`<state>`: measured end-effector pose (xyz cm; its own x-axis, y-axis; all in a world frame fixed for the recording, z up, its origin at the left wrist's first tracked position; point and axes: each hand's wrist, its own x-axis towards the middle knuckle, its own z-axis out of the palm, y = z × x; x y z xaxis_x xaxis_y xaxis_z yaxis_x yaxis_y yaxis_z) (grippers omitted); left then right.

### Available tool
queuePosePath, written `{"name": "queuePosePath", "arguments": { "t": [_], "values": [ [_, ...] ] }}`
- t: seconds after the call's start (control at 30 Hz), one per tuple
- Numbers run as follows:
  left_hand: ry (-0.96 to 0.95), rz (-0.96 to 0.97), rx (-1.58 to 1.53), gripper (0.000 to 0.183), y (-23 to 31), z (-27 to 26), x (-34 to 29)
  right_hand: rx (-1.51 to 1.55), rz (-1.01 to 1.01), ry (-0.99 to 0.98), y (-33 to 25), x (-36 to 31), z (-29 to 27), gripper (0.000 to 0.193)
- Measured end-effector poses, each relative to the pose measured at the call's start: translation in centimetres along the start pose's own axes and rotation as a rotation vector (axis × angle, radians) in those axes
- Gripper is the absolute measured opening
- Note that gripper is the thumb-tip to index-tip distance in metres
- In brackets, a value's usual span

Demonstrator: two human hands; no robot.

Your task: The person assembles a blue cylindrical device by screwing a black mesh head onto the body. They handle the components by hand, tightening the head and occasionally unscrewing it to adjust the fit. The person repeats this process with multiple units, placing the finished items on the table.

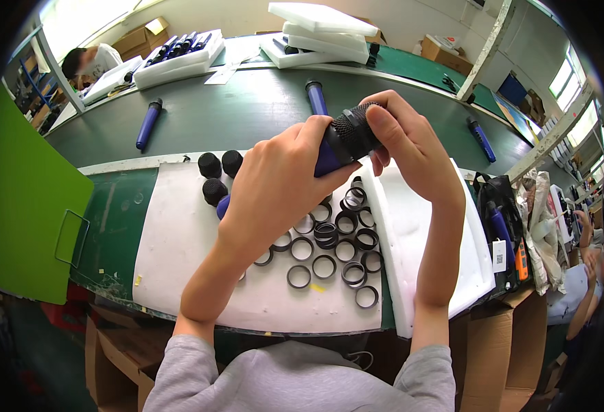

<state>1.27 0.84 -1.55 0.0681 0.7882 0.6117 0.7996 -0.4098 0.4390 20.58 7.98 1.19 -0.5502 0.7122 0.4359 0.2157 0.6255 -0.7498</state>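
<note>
Head view: both hands hold a blue microphone (340, 144) above the desk (116, 226). The left hand (281, 178) is clenched around its blue body, while the right hand (405, 141) grips the black mesh head (350, 130) with thumb and fingers. Below them, on a white foam sheet (178, 240), lie loose black rings (329, 247) and three black caps (216, 172). More blue microphones (149, 123) rest on the dark belt beyond.

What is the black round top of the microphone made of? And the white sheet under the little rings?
The black top looks like woven metal mesh: a fine grid pattern shows, with a dull sheen. The white sheet looks like soft foam: matte, thick-edged, slightly dented. The rings seem plastic or rubber; hard to tell.
</note>
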Motion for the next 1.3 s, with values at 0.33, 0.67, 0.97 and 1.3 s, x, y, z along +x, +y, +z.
{"name": "queuePosePath", "arguments": {
  "t": [0.33, 0.67, 0.97, 1.3],
  "values": [
    [-0.022, 0.012, -0.059, 0.047, -0.1, -0.4, 0.0, 0.104, -0.066, -0.037, 0.2, -0.4, -0.2, 0.046],
    [-0.070, 0.019, -0.167, 0.043, -0.3, -1.1, 0.1, 0.073, -0.140, -0.096, -1.2, -1.2, -0.8, 0.043],
    [-0.126, 0.010, -0.258, 0.042, -0.8, -1.8, 0.3, 0.078, -0.235, -0.123, -0.9, -1.0, -0.8, 0.039],
    [-0.113, 0.007, -0.145, 0.048, -0.8, -1.6, 0.2, -0.022, -0.206, -0.196, -1.4, -0.5, -0.6, 0.051]
  ]
}}
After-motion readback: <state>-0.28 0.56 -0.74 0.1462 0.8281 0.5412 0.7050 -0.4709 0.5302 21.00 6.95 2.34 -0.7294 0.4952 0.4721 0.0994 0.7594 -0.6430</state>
